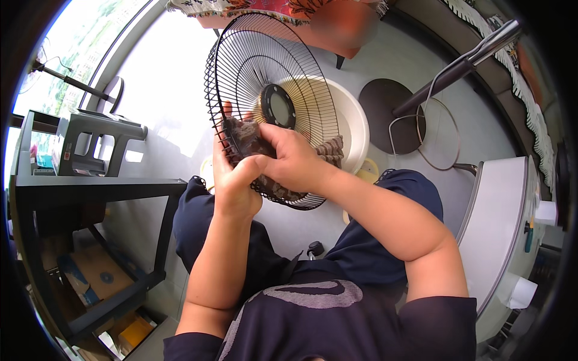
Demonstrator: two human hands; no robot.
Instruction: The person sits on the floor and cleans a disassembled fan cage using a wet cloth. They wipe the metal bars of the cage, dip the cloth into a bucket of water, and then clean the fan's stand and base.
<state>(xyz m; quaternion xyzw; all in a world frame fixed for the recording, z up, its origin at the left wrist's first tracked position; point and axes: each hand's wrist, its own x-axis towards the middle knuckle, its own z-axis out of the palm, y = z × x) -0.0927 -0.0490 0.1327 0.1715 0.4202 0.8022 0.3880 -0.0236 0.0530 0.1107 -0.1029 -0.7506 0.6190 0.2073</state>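
A black wire fan grille (276,58) stands tilted in front of me, its round hub ring (278,106) facing me. My left hand (237,176) grips the grille's lower left rim, with fingers behind the wires and thumb in front. A brown patterned cloth (246,135) is in my right hand (293,155), pressed against the inside of the grille near that rim. Part of the cloth hangs out past my right wrist. Behind the grille, a cream plastic basin (356,117) sits low between my knees, partly seen through the wires.
A fan stand with a round dark base (384,117) and looping cable is at the right. On the left are a grey plastic stool (97,140) and a black-framed table (104,187). A white cabinet (492,225) stands at my right; an orange bench (275,36) is ahead.
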